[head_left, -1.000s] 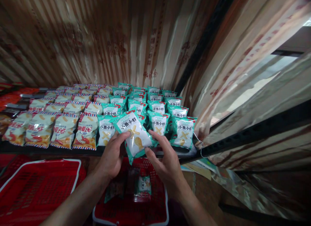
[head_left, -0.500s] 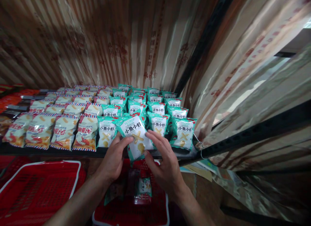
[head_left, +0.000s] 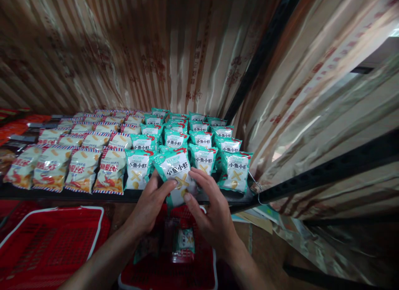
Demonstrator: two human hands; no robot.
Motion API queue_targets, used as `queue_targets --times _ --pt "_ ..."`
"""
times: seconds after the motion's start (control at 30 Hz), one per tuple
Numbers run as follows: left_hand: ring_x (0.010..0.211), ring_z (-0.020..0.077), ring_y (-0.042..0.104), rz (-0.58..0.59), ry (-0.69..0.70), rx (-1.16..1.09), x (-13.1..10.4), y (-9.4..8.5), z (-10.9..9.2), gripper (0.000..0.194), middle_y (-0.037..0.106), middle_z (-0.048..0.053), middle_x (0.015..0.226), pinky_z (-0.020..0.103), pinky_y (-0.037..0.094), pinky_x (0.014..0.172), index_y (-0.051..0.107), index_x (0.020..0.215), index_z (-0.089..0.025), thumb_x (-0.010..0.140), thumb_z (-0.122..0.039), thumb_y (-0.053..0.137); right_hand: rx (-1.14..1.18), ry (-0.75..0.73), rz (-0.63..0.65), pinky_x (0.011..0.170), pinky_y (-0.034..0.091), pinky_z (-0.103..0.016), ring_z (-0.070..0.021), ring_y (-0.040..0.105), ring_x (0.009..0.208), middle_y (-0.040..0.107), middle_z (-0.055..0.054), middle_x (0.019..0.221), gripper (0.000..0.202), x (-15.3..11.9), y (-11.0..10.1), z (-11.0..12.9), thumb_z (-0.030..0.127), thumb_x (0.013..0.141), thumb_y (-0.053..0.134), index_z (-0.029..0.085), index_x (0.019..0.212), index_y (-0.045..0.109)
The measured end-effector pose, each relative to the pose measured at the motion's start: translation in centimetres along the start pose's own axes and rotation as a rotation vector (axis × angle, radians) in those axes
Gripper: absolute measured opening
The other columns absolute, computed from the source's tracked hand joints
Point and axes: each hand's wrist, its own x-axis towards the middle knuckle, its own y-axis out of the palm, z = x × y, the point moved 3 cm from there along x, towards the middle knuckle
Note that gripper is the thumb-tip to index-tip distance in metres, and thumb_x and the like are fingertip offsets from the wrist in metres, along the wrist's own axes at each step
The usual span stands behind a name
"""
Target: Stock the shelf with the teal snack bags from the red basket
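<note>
Since a second ago both hands have carried the teal snack packet (head_left: 175, 173) up and forward onto the shelf's front row. Left hand (head_left: 149, 207) and right hand (head_left: 208, 211) pinch its lower half, fingers clamped; "小鱼小虾" reads above the fingertips (head_left: 199, 175).

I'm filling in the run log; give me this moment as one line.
left hand: holds teal snack packet | right hand: holds same packet | packet: upright at shelf front, teal rows | below: red basket
</note>
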Motion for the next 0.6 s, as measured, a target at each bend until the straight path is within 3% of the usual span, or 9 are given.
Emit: queue_targets --times 0.23,0.6 --pt "0.109 0.0225 0.059 0.031 -0.014 0.011 -0.17 0.06 0.03 0.052 0.065 0.004 0.117 0.034 0.046 0.092 0.047 0.126 -0.025 0.078 -0.031 0.064 -0.069 -0.037 -0.006 0.101 0.043 -0.046 -0.0245 0.049 0.122 0.054 -0.012 0.13 0.045 0.01 0.02 0.3 0.021 0.086 0.055 0.022 0.13 0.047" --pt "0.109 0.0215 0.059 -0.001 0.059 0.041 -0.34 0.28 -0.27 0.04 0.065 0.005 0.118 0.032 0.043 0.094 0.054 0.115 -0.026 0.077 -0.03 0.065 -0.106 -0.069 0.004 0.101 0.043 -0.048 -0.0255 0.048 0.124 0.05 -0.012 0.134 0.05 -0.04 0.18 0.38 0.02 0.086 0.056 0.023 0.134 0.044"
